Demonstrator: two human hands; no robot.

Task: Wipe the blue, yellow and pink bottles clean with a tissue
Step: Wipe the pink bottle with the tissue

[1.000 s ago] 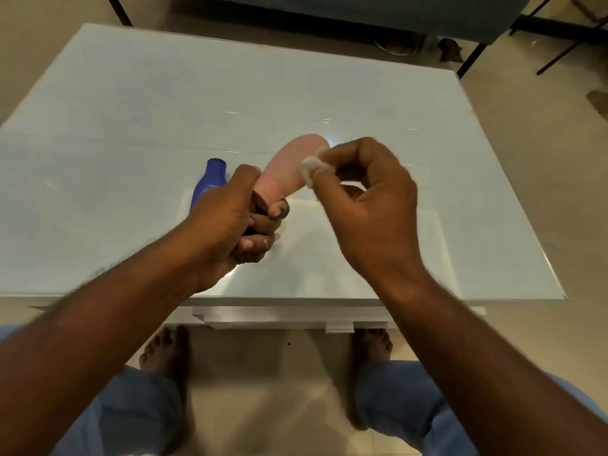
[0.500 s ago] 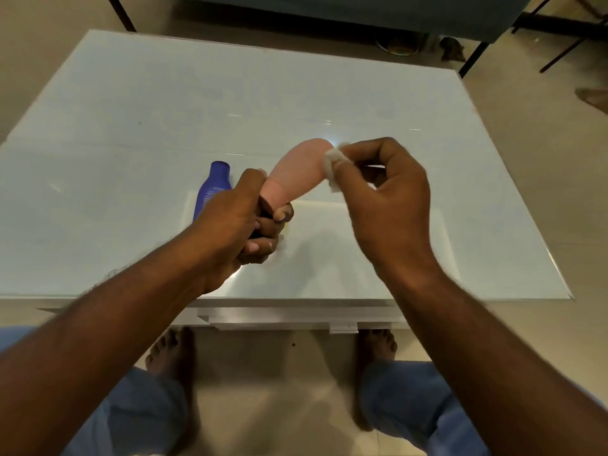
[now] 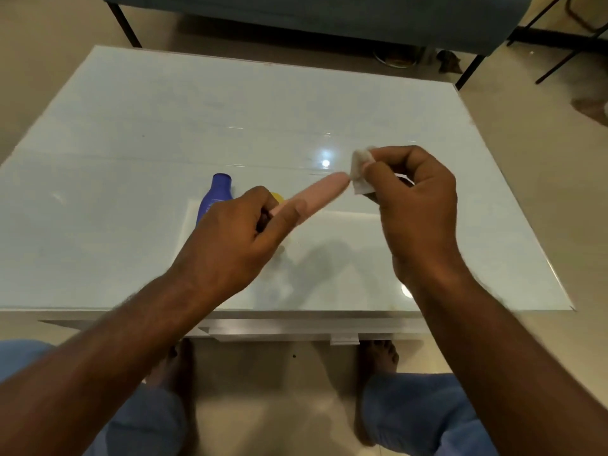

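Note:
My left hand (image 3: 245, 238) grips the cap end of the pink bottle (image 3: 320, 195), which points up and to the right above the table. My right hand (image 3: 416, 205) pinches a small white tissue (image 3: 360, 171) that touches the bottle's far tip. The blue bottle (image 3: 215, 197) lies on the glass table (image 3: 131, 159) just left of my left hand, partly hidden by it. A sliver of the yellow bottle (image 3: 277, 198) shows behind my left thumb; the rest is covered.
The table's front edge (image 3: 296, 312) runs just below my wrists. A dark bench with thin black legs (image 3: 329, 18) stands beyond the far edge. My knees and bare feet are under the front edge.
The pink bottle has turned edge-on and looks slimmer. My right hand has slid the tissue outward from the bottle's side to its far tip. The view has shifted slightly.

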